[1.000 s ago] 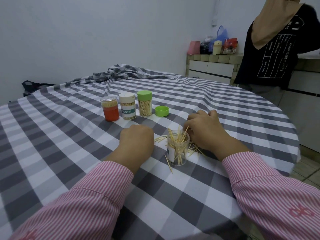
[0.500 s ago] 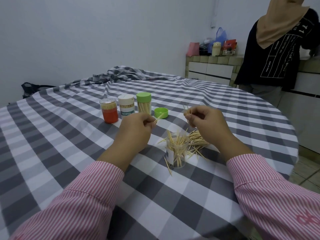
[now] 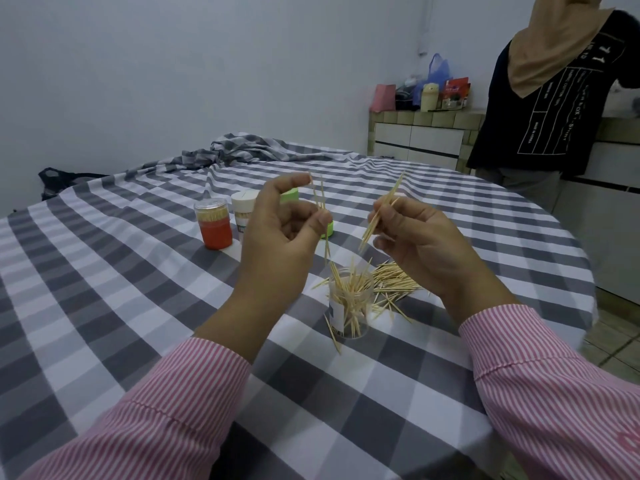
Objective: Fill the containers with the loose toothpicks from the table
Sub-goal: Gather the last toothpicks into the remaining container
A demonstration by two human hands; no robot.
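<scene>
Each hand (image 3: 277,233) (image 3: 420,244) pinches toothpicks (image 3: 379,216) above the clear container (image 3: 351,306).

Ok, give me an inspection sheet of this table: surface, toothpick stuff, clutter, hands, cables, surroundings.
Surface: checked tablecloth, rumpled at the far edge.
Job's things: open clear jar part filled; loose toothpicks beside it; orange jar, white jar, green lid behind.
Clutter: nothing seen.
Hands: left hand and right hand each pinch toothpicks above the clear jar.
Cables: nothing seen.
Surroundings: counter with bags; a person standing.
</scene>
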